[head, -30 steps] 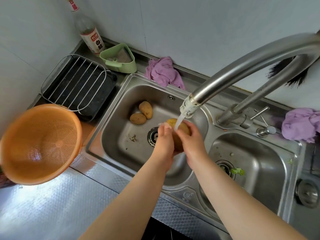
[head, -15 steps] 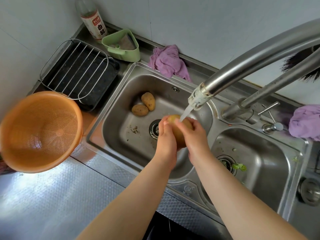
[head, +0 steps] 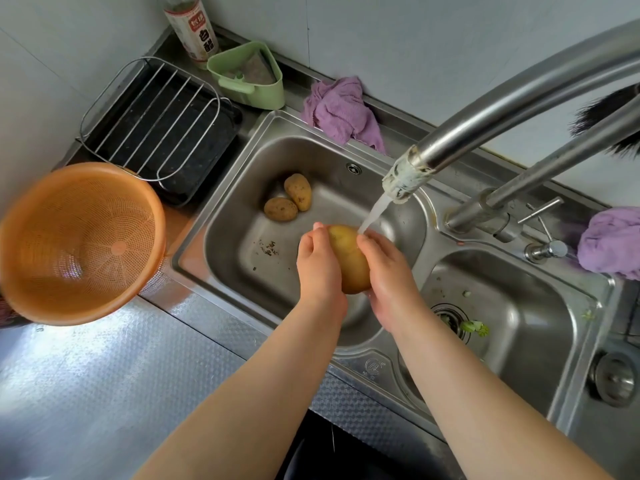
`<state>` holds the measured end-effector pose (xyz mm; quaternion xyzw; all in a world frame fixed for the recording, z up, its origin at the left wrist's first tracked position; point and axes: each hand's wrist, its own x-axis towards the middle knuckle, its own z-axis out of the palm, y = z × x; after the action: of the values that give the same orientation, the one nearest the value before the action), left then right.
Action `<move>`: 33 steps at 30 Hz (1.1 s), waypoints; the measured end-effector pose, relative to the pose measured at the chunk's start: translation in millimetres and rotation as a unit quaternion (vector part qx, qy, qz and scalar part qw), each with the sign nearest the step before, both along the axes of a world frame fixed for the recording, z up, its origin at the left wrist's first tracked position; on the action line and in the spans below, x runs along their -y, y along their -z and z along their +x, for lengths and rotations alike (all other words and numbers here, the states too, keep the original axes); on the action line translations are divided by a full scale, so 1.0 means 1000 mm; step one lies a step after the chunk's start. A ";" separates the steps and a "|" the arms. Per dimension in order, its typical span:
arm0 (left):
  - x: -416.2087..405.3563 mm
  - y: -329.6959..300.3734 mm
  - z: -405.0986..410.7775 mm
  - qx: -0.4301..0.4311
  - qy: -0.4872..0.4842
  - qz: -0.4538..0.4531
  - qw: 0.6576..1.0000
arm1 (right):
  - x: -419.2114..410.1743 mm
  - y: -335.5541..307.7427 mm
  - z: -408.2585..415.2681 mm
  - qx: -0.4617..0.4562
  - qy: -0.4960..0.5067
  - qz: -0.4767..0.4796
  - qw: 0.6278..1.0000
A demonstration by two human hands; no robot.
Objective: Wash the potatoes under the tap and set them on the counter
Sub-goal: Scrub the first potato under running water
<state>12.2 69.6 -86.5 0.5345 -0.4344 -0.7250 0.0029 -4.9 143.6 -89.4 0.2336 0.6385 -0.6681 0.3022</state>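
A large yellow potato (head: 348,258) is held over the left sink basin (head: 242,244), clasped between my left hand (head: 318,268) and my right hand (head: 389,271). Water runs from the tap spout (head: 405,178) onto the potato's upper end and my right fingers. Two smaller brown potatoes (head: 281,209) (head: 298,191) lie side by side on the basin floor near its back wall. The steel counter (head: 104,393) stretches to the front left.
An orange colander (head: 79,244) sits on the counter at the left. Behind it is a black tray with a wire rack (head: 156,129), a green holder (head: 249,77) and a vinegar bottle (head: 194,26). Purple cloths (head: 343,112) (head: 613,240) lie behind the sink. The right basin (head: 519,306) holds vegetable scraps.
Both hands keep the potato under the stream and have turned it, so more of its yellow skin shows between them. The view has shifted slightly; the two potatoes in the basin have not moved.
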 end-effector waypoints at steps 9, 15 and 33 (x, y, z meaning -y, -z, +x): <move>-0.002 -0.012 0.004 0.007 0.144 -0.027 0.989 | 0.000 0.000 -0.012 -0.073 0.003 0.098 0.992; 0.008 -0.012 -0.004 0.021 0.016 0.013 1.000 | -0.002 -0.004 0.005 -0.041 -0.057 -0.011 0.997; 0.010 -0.017 -0.012 -0.003 -0.003 0.035 0.999 | -0.007 -0.016 0.004 -0.163 -0.153 0.014 0.975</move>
<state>0.1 60.0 -69.9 0.5334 -0.4071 -0.7414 -0.0129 -1.2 151.1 -73.8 0.0253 0.7165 -0.6342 0.2893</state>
